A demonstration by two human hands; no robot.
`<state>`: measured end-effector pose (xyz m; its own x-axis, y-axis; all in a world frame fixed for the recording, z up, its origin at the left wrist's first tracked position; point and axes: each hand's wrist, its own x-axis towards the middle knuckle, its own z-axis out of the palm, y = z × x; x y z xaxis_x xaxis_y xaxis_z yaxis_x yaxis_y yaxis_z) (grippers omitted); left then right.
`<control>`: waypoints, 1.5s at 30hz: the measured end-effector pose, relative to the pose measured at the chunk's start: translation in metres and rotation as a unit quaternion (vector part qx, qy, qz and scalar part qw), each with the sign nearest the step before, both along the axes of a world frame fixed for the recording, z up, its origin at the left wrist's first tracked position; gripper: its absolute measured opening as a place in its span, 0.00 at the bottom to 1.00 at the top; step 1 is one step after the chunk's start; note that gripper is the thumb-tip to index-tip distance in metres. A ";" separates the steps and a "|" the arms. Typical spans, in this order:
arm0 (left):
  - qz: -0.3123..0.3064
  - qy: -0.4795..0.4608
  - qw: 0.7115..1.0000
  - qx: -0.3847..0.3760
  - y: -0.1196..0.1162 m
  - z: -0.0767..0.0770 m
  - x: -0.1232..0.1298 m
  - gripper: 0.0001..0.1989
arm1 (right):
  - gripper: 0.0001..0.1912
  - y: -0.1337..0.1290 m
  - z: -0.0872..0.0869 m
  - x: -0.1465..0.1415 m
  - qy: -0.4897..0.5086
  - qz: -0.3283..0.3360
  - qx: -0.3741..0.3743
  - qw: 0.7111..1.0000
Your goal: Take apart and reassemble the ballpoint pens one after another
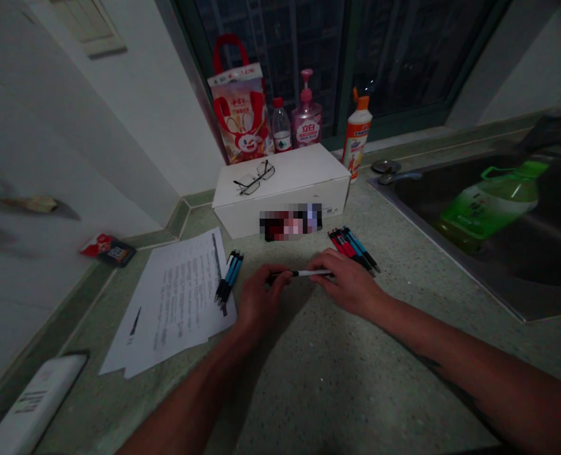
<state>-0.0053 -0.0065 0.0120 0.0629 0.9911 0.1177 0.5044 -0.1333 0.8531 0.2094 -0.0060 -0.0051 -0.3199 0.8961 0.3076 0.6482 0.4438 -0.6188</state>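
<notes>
My left hand point(260, 297) and my right hand point(349, 282) face each other above the speckled green counter. Between them lies a slim black-and-white pen point(303, 273), held level. My left fingers pinch its dark end, and my right fingers grip the white end. A group of blue and black pens point(230, 276) rests on printed paper sheets point(176, 284) left of my left hand. Just behind my right hand is another group, of red, black and blue pens point(354, 248), partly hidden by that hand.
A white box point(280, 180) with eyeglasses point(256, 179) on top stands at the back. Behind it are a red bag point(240, 117) and bottles point(307, 120). At right, a green jug point(493, 202) lies in the sink point(522, 303). A white device point(36, 404) sits front left.
</notes>
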 end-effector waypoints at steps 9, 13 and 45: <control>-0.007 0.015 0.999 0.036 -0.001 -0.004 0.002 0.05 | 0.12 -0.001 -0.003 -0.002 -0.026 0.021 0.011 0.999; -0.012 0.017 0.999 0.049 0.000 -0.004 0.001 0.06 | 0.08 -0.003 -0.003 -0.003 0.004 0.017 0.020 1.000; -0.114 0.146 0.975 0.126 -0.001 -0.008 -0.005 0.06 | 0.07 -0.005 0.003 -0.003 -0.043 0.027 0.034 0.998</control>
